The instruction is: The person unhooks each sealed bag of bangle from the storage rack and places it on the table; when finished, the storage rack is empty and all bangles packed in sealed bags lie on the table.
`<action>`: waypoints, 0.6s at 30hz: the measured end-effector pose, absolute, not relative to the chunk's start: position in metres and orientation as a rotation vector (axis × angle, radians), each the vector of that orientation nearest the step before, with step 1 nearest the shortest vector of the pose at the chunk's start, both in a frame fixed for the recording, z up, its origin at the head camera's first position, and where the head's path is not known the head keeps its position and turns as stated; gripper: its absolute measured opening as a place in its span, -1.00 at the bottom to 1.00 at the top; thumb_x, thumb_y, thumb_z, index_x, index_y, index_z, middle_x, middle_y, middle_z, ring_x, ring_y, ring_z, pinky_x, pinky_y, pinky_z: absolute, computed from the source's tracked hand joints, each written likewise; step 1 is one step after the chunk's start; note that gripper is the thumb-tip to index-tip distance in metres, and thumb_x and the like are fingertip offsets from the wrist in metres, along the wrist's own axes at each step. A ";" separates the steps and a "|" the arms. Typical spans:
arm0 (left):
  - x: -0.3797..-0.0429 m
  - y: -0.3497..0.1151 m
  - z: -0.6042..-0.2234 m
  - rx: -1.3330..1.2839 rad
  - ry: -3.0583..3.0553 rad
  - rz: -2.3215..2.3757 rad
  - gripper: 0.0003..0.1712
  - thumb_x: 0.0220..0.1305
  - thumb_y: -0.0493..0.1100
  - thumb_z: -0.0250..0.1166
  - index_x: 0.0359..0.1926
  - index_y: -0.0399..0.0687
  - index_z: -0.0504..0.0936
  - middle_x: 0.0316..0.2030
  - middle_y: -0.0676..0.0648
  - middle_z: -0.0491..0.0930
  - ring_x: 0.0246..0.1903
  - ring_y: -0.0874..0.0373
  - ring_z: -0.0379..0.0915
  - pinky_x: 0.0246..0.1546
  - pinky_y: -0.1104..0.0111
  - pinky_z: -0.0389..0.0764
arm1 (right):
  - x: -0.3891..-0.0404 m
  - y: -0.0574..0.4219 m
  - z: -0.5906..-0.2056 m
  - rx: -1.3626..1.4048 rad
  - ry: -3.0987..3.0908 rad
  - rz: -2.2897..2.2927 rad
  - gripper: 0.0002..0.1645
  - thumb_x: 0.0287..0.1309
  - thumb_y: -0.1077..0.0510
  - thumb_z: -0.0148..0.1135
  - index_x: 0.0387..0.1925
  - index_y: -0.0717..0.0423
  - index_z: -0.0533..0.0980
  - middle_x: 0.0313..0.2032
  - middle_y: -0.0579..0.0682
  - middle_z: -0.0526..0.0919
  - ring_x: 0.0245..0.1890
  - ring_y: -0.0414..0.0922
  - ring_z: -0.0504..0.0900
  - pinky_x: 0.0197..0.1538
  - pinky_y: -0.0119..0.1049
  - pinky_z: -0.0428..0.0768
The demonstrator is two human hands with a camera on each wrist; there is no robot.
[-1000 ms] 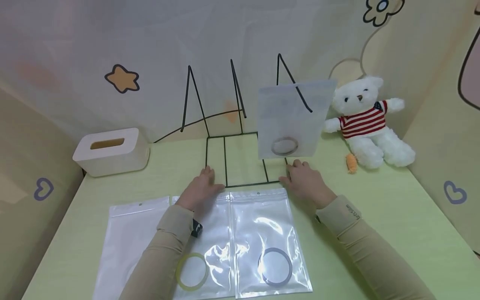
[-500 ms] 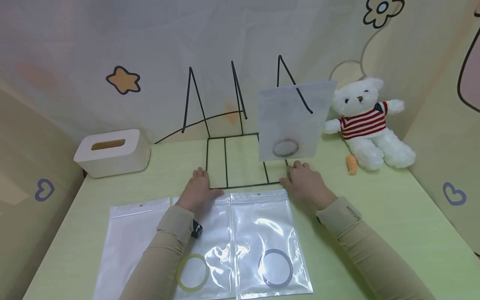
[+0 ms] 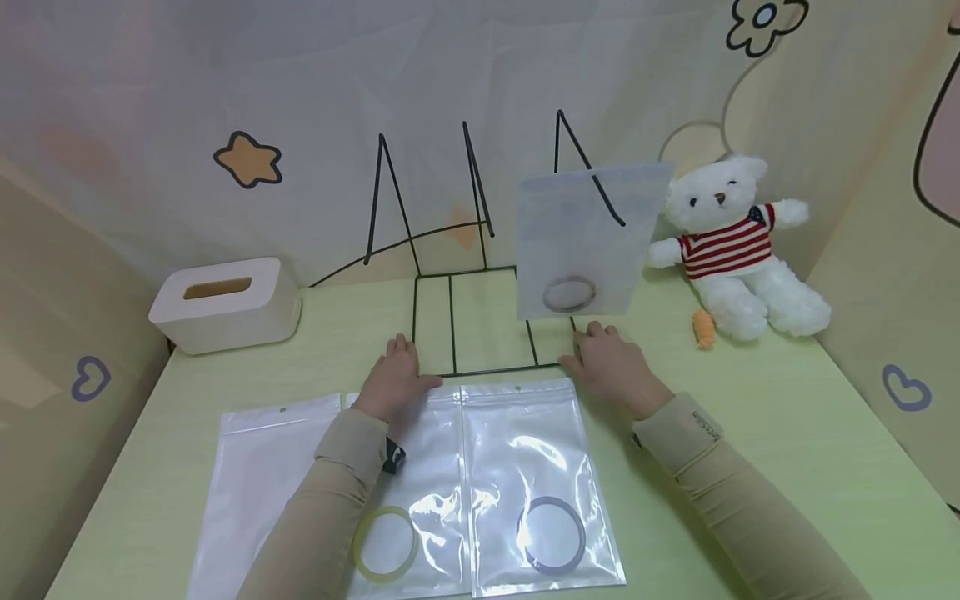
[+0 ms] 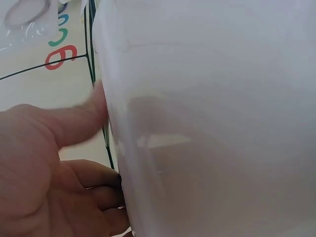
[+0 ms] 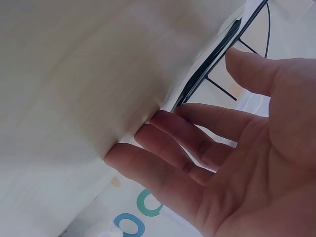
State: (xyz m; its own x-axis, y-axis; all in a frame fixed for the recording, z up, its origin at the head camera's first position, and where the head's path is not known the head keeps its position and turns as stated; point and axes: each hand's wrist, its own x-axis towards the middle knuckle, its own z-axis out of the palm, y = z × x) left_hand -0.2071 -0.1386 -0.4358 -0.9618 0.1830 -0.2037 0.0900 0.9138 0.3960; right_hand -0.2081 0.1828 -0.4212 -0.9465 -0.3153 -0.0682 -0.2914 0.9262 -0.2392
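A black wire rack (image 3: 491,369) with upright hooks stands on the pale green table. My left hand (image 3: 392,383) rests at its front left corner, fingers extended forward and thumb spread along the front bar. At the front right corner, my right hand (image 3: 615,367) touches the rack's side; the right wrist view shows its fingertips against the table, thumb apart. From the right hook hangs a translucent zip bag (image 3: 592,242) holding a greyish ring. Flat in front lie a bag with a yellow ring (image 3: 357,542), a bag with a grey-violet ring (image 3: 580,537), and a whitish bag (image 3: 262,467).
A white tissue box (image 3: 225,308) is at the back left. To the right of the rack sits a white teddy bear (image 3: 727,242) in a striped shirt, with a small orange object (image 3: 703,329) by its leg. A patterned cloth wall (image 3: 315,83) rises behind.
My left hand has shifted slightly left, its fingers moving off the rack's corner to lie beside it. The right hand stays in place, and the bag on the hook sways very slightly.
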 end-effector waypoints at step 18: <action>-0.207 -0.143 -0.436 0.185 2.776 0.671 0.06 0.31 0.10 0.24 0.40 -0.59 -0.10 0.44 -0.47 -0.28 0.46 -0.26 -0.42 0.41 -0.04 -0.18 | -0.208 0.182 -0.420 -0.471 2.974 -0.342 -0.41 0.38 -0.10 0.02 0.09 0.37 0.47 -0.06 0.23 0.46 -0.15 0.11 0.40 -0.22 0.08 0.54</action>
